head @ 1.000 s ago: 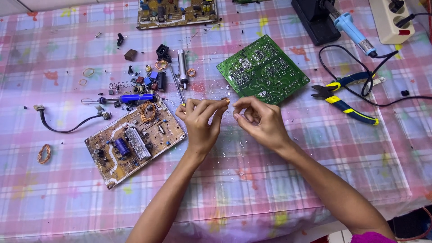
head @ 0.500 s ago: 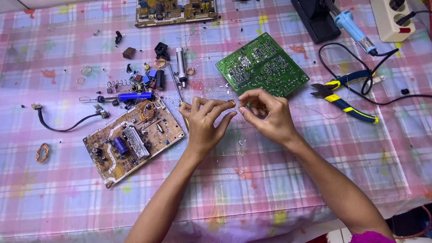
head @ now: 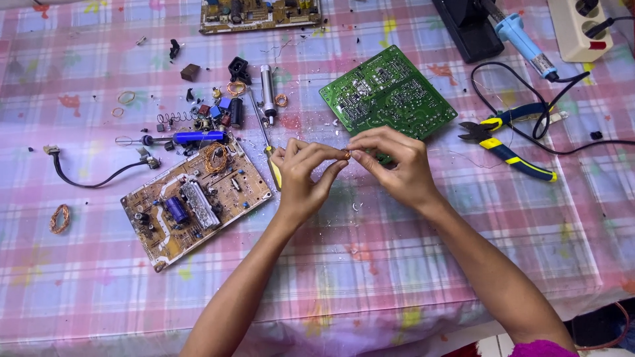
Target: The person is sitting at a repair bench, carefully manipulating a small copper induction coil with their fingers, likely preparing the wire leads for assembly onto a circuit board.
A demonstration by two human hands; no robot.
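Both hands meet above the surface (head: 397, 264): the left hand (head: 301, 173) and the right hand (head: 395, 162) each pinch, with fingers nearly closed, one small copper-coloured part (head: 346, 155) held between them, just in front of the green circuit board (head: 387, 92). Three circuit boards lie there: the green one, a brown board (head: 195, 201) beside the left hand, and another board (head: 261, 14) at the far edge. One pair of pliers (head: 506, 135) lies to the right.

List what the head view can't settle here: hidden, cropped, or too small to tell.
- Small coppery part pinched between left hand and right hand: too small, mostly covered by fingertips.
- Green circuit board: near edge hidden behind the right hand.
- Circuit board at top: cut off by the frame's top edge.
- Power strip: cropped at the top right corner.
- Loose parts pile: too small to identify individually.
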